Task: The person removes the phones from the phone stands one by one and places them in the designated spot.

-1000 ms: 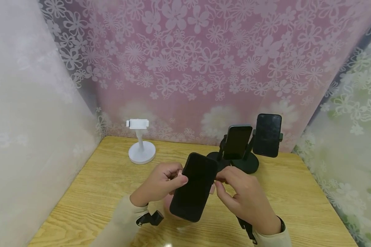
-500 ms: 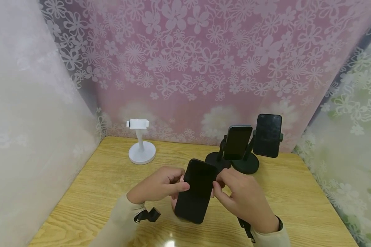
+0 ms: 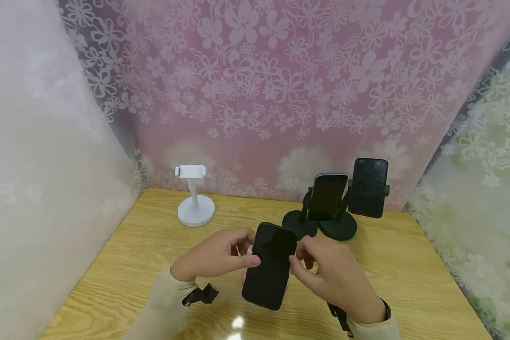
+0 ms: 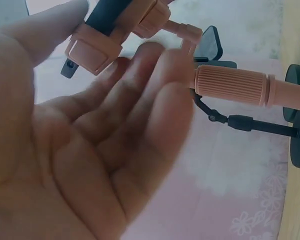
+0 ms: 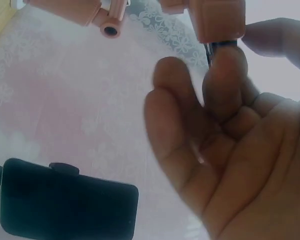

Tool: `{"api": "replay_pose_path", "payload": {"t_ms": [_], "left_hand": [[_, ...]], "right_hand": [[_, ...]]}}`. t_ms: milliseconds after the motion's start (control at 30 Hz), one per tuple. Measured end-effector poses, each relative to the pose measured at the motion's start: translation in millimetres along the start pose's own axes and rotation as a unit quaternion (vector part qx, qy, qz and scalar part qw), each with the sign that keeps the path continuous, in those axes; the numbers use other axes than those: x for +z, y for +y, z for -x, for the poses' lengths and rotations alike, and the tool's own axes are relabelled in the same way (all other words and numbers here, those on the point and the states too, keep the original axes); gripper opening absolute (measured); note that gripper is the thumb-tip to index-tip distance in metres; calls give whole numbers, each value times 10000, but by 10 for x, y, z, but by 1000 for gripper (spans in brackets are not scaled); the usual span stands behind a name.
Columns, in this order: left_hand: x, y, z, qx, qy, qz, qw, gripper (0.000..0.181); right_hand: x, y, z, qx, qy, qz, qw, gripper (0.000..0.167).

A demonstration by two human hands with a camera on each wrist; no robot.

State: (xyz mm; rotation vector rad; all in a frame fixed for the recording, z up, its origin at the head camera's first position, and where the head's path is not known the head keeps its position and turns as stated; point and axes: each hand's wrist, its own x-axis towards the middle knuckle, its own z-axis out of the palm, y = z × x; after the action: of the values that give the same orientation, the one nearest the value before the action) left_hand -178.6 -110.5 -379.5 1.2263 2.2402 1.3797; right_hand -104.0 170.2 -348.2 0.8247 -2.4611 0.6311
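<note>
A black smartphone (image 3: 269,267) leans in the clamp (image 4: 95,52) of a pink phone stand (image 4: 230,86), whose base is mostly hidden behind it in the head view. My left hand (image 3: 218,255) holds the phone at its left edge, thumb on the screen and fingers behind. At the opposite edge, my right hand (image 3: 331,269) has its thumb and forefinger around the right end of the clamp (image 5: 220,20), beside the phone. In the right wrist view, the other right-hand fingers are curled below the clamp.
Two black stands, each bearing a phone (image 3: 327,196) or a second phone (image 3: 368,186), are at the back right, close beyond my right hand. A white phone stand (image 3: 195,210) is at the back left of the wooden table (image 3: 144,245). Floral curtains (image 3: 255,94) surround the table.
The smartphone has come down slightly and now leans less to the side. Both hands have shifted a little with it. The other stands stay in place.
</note>
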Motion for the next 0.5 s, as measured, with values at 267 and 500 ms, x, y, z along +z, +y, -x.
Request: {"api": "replay_pose_path", "payload": {"t_ms": [267, 500], "left_hand": [[-48, 85, 50, 282, 325, -70, 9990, 24], [-49, 128, 56, 189, 405, -212, 9988, 18]], "right_hand": [[15, -40, -9, 878, -780, 65, 9931, 27], [31, -50, -7, 1209, -1793, -499, 9751, 26]]}}
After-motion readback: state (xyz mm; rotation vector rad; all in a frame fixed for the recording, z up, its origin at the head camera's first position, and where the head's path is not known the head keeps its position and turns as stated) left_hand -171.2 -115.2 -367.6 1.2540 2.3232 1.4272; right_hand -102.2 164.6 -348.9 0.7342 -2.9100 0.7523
